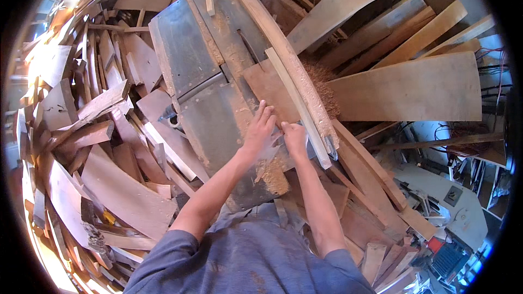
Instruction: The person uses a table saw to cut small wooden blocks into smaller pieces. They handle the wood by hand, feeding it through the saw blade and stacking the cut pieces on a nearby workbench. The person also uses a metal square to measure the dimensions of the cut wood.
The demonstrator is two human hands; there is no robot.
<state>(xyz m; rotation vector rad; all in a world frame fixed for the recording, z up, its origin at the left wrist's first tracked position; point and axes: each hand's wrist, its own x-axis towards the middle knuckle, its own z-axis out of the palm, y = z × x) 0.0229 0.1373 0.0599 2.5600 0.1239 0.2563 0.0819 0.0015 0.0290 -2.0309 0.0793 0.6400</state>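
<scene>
Together, hands at board, sawdust on table

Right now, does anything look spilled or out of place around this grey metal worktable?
Yes. Loose tan sawdust lies spilled across the grey metal worktable, with a clump near the person's bare right hand. To the left, rough brown wooden offcuts lie heaped at all angles, untidy rather than stacked.

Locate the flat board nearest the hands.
Head view, just above centre: the flat board lies on the metal table, along the left side of the pale strip, with left hand and right hand by its near end.
</scene>
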